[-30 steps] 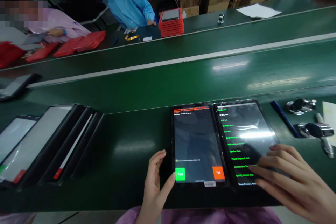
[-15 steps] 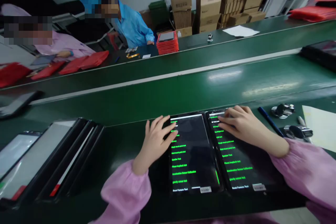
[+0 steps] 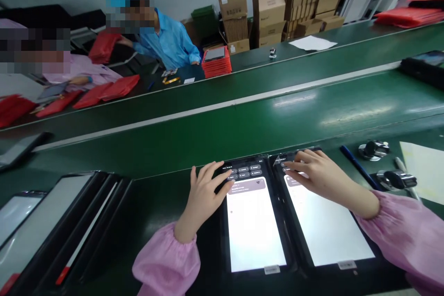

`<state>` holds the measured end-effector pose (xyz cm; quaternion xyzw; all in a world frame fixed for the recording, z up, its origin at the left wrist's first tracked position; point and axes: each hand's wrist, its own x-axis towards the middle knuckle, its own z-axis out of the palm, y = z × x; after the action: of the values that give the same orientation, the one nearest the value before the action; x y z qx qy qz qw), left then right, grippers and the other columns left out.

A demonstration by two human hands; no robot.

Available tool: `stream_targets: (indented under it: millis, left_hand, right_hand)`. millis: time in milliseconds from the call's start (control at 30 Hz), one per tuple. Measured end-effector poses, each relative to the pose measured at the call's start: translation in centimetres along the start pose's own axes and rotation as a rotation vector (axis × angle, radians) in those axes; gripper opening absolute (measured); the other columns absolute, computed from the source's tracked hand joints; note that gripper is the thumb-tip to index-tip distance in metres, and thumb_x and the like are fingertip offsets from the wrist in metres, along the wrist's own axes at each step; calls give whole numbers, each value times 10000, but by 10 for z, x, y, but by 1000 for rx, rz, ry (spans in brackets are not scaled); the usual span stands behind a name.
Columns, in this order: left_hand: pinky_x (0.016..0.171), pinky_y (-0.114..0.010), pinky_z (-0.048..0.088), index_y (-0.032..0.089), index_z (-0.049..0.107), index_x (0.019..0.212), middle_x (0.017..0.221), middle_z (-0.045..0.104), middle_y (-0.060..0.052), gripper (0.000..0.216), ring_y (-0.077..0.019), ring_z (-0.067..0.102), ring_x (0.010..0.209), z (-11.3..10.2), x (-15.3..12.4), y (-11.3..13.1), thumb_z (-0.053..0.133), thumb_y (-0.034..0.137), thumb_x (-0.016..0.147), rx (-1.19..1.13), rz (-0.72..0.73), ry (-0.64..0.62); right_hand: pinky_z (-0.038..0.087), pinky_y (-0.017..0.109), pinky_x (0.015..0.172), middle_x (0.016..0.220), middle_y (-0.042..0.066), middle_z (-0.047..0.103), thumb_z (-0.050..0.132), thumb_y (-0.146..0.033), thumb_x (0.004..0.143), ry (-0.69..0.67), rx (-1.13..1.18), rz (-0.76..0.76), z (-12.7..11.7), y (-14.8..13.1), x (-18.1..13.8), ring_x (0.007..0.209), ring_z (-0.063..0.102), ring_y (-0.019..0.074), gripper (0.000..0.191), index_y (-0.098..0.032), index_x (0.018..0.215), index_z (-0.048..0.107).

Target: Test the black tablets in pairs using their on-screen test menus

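Two tablets lie side by side on the dark bench. The left tablet (image 3: pixel 256 226) has a lit white screen with a row of dark buttons at its top. My left hand (image 3: pixel 208 189) is at its upper left edge, fingers spread, fingertips over the screen. On the right tablet (image 3: pixel 333 231) a similar white page shows. My right hand (image 3: pixel 319 171) hovers over or touches its upper part, fingers apart and holding nothing; it hides some of that screen. Whether the fingertips touch the glass I cannot tell.
Several more tablets (image 3: pixel 52 208) stand stacked at the left. A blue pen (image 3: pixel 357 164), metal knob-like pieces (image 3: pixel 374 149) and paper (image 3: pixel 425 171) lie at the right. Beyond the green conveyor (image 3: pixel 208 134), a person in blue (image 3: pixel 171 39) holds a red pouch (image 3: pixel 103 46); another person sits beside.
Both screens went from black pages with green test lists to white pages with dark buttons on top. My hands stayed near the same spots. The person in blue has raised a red pouch.
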<state>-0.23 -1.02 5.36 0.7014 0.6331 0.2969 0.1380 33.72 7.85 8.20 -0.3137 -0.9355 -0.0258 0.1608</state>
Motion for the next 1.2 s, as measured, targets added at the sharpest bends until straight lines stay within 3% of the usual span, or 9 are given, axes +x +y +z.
stream_targets:
  millis: [133,433,567,667,767,833,933,1033,1200]
  left_hand:
    - [1213,-844,114,379,826,1136,1344,749,-108,252,-423,617,1326,-1,-4,0,677,481,959,72,37,-2]
    - [1256,-777,150,371,804,1181,1360,744,-98,262,-386,611,1339,0,-4,1,662,448,974,108,52,-15]
    - [1258,-717,271,348,722,1346,1540,624,-96,410,-377,523,1459,-11,-12,4,559,541,1023,185,1,-87]
    - [1239,-619,387,291,634,1441,1625,532,-121,565,-358,489,1501,-18,-30,2,527,639,1009,78,-138,-18]
    - [1192,-545,468,280,642,1393,1562,588,-135,636,-347,548,1456,-14,-42,-5,559,729,950,-223,-333,92]
    - [1193,-528,464,280,670,1332,1501,637,-138,657,-352,574,1431,-5,-36,-11,631,760,885,-449,-467,126]
    - [1219,-518,427,265,706,1246,1477,659,-140,642,-358,562,1443,12,-9,-13,727,738,811,-744,-616,184]
    - [1188,-505,462,235,692,1254,1463,668,-146,644,-343,576,1426,27,16,-8,633,739,858,-866,-643,239]
    - [1137,-466,501,237,665,1323,1514,630,-112,630,-331,595,1386,41,15,-1,641,675,871,-880,-618,242]
  right_hand:
    - [436,339,687,854,68,726,471,-320,1108,-47,31,16,0,3,-2,773,672,201,357,-232,1103,817]
    - [438,330,653,774,52,688,456,-301,1117,-23,42,6,7,4,-1,700,645,188,373,-221,1085,819]
    - [504,378,687,891,98,729,462,-438,1108,22,149,55,-2,14,-6,812,668,248,408,-248,1099,824]
    - [572,477,849,1067,110,745,565,-618,1025,167,384,309,-14,31,-25,997,685,306,426,-296,1155,811]
    - [548,521,1036,1209,81,739,728,-715,873,300,743,734,-14,45,-45,1178,671,335,479,-334,1155,791]
    - [530,509,1095,1287,72,735,737,-782,817,313,931,896,-5,50,-49,1281,646,342,580,-338,1190,762]
    - [567,485,1054,1291,91,750,666,-849,813,277,1109,975,15,54,-42,1302,655,340,693,-322,1262,716]
    - [590,480,1012,1312,90,750,638,-837,826,268,1235,1003,27,54,-32,1251,688,327,704,-313,1295,690]
    - [561,468,1041,1338,61,741,723,-656,852,253,1359,1003,25,47,-37,1192,708,296,568,-311,1302,692]
